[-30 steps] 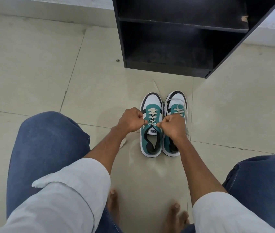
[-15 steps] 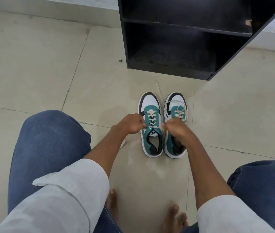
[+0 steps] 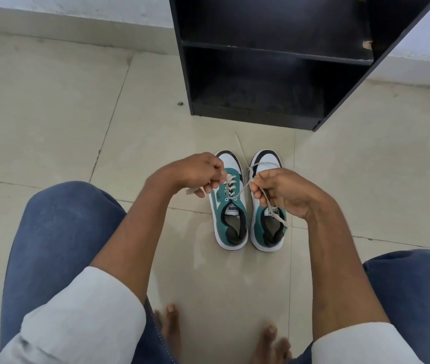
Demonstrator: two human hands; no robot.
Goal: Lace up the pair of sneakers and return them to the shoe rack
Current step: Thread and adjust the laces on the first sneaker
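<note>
Both hands [image 3: 237,179] closed on lace ends [image 3: 244,187]

Two sneakers [image 3: 231,206], two hands [image 3: 195,172], one black shoe rack [image 3: 274,61], two bare feet [image 3: 169,327].

- left sneaker [image 3: 231,222]: teal/white/black, upright on the floor, toe at 12 o'clock, cream lace [image 3: 242,189] threaded through its eyelets, both ends pulled up off the shoe
- right sneaker [image 3: 267,232]: same colours, just beside it at 3 o'clock, parallel, loose lace across the toe
- shoe rack [image 3: 274,56]: black, open shelves, at 12 o'clock from the pair, apart
</note>
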